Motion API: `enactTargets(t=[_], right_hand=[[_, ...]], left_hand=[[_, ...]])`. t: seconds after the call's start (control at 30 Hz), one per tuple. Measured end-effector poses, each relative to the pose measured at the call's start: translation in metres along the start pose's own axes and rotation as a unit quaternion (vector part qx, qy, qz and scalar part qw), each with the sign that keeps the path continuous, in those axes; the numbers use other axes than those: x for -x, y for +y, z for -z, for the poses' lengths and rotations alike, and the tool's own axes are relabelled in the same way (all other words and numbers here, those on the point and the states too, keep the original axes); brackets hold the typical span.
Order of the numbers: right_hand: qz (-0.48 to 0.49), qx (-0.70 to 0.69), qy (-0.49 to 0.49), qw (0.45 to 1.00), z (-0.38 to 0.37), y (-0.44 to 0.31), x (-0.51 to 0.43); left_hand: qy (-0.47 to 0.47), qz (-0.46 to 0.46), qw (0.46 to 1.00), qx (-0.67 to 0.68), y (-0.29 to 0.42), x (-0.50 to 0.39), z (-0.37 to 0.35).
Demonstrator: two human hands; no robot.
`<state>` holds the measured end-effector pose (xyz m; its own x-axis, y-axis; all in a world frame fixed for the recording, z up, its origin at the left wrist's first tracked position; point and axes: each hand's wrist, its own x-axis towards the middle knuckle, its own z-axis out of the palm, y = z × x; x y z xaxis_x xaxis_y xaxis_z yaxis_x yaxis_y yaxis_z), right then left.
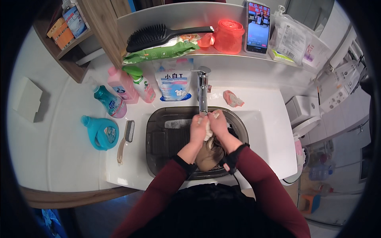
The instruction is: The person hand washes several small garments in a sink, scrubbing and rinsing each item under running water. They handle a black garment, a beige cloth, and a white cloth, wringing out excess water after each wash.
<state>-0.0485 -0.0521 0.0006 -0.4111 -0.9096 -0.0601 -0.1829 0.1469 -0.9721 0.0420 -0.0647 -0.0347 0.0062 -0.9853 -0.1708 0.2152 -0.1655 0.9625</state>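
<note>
Both my hands grip a cream-coloured cloth [209, 134] just under the spout of a chrome faucet [203, 89]. My left hand [198, 128] is closed around one part of it, and my right hand [218, 122] around another. Much of the cloth is hidden in my fists. Below them sits a dark translucent washbasin [154, 142] with a ribbed washboard [177, 139] on its left side. Wet tan fabric [209, 156] lies in the basin's right part, with black fabric beside it. Whitish suds [177, 123] show near the back of the basin.
The basin stands in a white sink [268, 131]. Left of it are a scrubbing brush [127, 139], a blue detergent bottle [104, 134], a pump bottle [110, 101] and a pouch [175, 81]. A soap bar [233, 98] lies behind right. The shelf above holds a hairbrush [157, 35] and a phone [257, 28].
</note>
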Motion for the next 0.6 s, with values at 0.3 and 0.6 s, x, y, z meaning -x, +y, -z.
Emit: enactTargets(t=[0.3, 0.6], right_hand=[[-0.122, -0.222, -0.089, 0.963, 0.016, 0.005, -0.018], [-0.153, -0.447, -0.193, 0.860, 0.067, 0.004, -0.026]], left_hand=[[-0.146, 0.129, 0.980, 0.043, 0.027, -0.001, 0.015], [-0.223, -0.015, 0.963, -0.153, 0.042, 0.005, 0.034]])
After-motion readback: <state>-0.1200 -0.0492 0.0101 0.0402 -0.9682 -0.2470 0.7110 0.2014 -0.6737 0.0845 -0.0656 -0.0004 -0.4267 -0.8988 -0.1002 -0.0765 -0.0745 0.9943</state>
